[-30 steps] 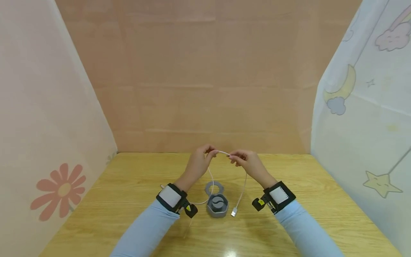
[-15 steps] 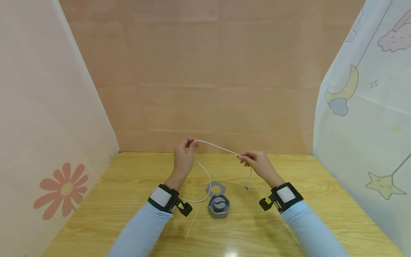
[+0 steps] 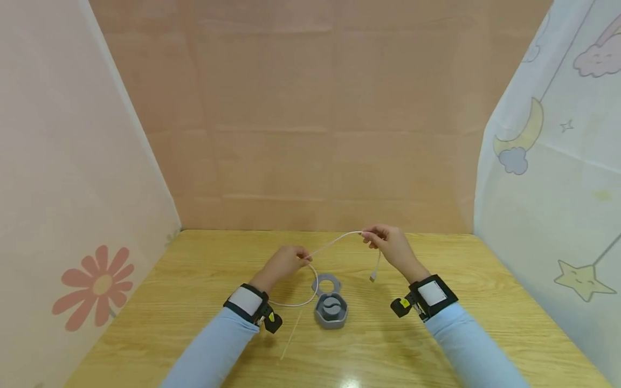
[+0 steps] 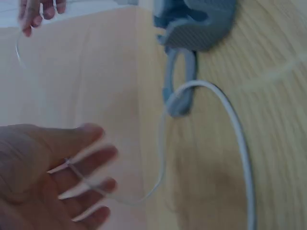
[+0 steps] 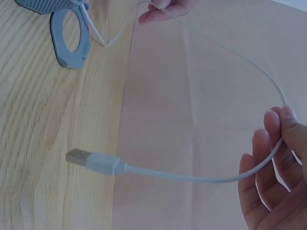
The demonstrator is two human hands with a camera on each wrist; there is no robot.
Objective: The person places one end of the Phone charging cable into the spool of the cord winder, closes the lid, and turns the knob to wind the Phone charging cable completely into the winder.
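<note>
Stretching between both hands, a thin white charging cable (image 3: 335, 241) is held above the pale wooden counter (image 3: 436, 345). It is pinched at the fingertips of the right hand (image 3: 390, 249), raised toward the back of the counter, and from that pinch a short tail hangs down to the silver USB plug (image 3: 372, 278), which is seen dangling free of the wood in the right wrist view (image 5: 79, 157). The left hand (image 3: 283, 262) sits lower and nearer the counter, fingers closed lightly on the cable; in the left wrist view the strand is seen running across the blurred fingers (image 4: 88, 177), so how firm that hold is cannot be told. Below the left hand the cable drops in a loose loop onto the wood and trails back toward the left wrist.

Just beside that loop sits a small grey octagonal plastic cable winder (image 3: 330, 310), with its grey ring-shaped lid (image 3: 326, 282) lying flat against its far edge.

By the look of it, the cable is being straightened and gathered between the hands, with nothing wound yet. The next move would seem to call for slack to be taken up and the strand guided down to the winder without the dangling plug snagging.
</note>
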